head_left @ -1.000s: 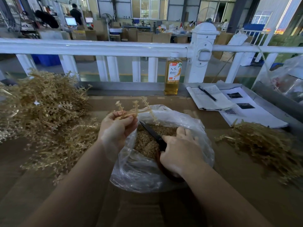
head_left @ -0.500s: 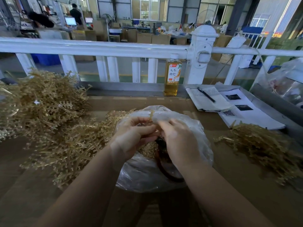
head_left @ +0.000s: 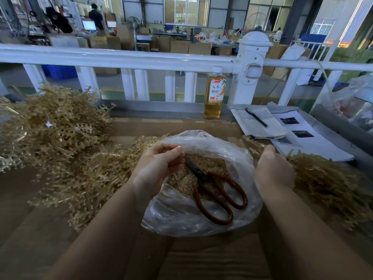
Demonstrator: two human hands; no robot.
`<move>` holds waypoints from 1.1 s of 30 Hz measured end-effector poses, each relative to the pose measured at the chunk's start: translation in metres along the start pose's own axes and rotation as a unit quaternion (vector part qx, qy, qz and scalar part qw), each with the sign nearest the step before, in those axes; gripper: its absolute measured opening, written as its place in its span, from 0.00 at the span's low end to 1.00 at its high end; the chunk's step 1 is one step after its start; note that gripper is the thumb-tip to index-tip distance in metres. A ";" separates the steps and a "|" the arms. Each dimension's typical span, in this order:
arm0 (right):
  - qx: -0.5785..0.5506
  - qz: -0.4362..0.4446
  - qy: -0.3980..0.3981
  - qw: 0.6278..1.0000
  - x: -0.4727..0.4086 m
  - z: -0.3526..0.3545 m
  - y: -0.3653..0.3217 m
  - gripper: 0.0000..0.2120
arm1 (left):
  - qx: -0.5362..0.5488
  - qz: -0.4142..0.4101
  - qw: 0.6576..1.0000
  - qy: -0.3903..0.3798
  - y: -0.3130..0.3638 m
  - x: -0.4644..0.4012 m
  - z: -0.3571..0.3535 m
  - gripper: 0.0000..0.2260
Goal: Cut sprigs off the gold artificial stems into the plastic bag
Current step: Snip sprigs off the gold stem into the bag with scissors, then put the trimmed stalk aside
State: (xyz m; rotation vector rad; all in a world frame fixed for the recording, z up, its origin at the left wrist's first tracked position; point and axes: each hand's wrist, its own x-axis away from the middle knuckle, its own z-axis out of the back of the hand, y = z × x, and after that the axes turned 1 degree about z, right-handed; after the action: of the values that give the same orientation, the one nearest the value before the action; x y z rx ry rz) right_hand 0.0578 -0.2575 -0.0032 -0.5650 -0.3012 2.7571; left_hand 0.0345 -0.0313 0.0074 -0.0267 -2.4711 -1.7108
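Over the plastic bag point(head_left: 201, 215), left hand point(head_left: 156, 168) pinches closed.

1. We see gold stems point(head_left: 60, 138), pale straw-gold, in a heap.
2. Plastic bag point(head_left: 212, 142) is clear, holding tan-gold clippings point(head_left: 181, 178).
3. Scissors point(head_left: 218, 195): black blades, red-brown handles.
4. Bottle point(head_left: 215, 93): amber liquid, white cap, pale label with dark characters.
5. Railing point(head_left: 121, 59) is white; papers point(head_left: 302, 138) white with black photo patches.
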 end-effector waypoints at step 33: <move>0.018 0.202 -0.293 0.934 0.046 0.023 -0.057 0.23 | -0.673 -0.094 0.712 0.176 -0.010 -0.033 0.055 0.16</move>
State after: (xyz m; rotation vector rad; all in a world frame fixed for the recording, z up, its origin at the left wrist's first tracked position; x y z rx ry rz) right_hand 0.0223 -0.1920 0.0165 0.2617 -0.2848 3.2733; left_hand 0.0608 0.0187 -0.0249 0.3625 -0.5526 -2.7960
